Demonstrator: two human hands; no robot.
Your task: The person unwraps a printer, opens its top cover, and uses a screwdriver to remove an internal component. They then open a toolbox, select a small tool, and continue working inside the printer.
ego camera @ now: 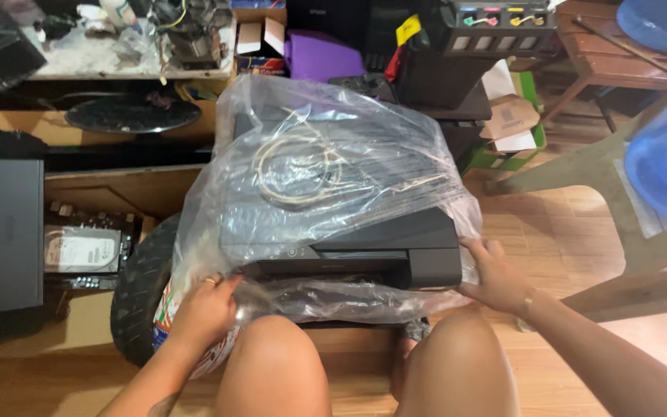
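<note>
1. A cluttered workroom with a wooden floor [557, 239]: at far left another black printer [1, 232] stands beside a bare hard drive [82, 251], and a tyre [137, 297] lies on the floor by my left knee.

2. My left hand [210, 305] grips the lower left edge of the clear plastic bag [326, 123], fingers curled and pinching the film; whether the thumb closes underneath I cannot tell.

3. Centre, the black printer [384, 243] sits in front of my knees, most of it under the bag. Only its front right corner and front panel show bare, so I judge the unwrapping barely begun, with nearly the whole cover left to clear.

4. A coiled pale cable [295, 170] lies on top of the printer, inside the bag; its ends are lost in the folds.

5. My right hand [496, 274] rests spread against the printer's right front corner, fingers flat, pinching nothing that I can see.

6. At right, a wooden chair [604, 58] and blue water bottles [661, 166] are cut off by the frame. What the printer rests on is hidden.
</note>
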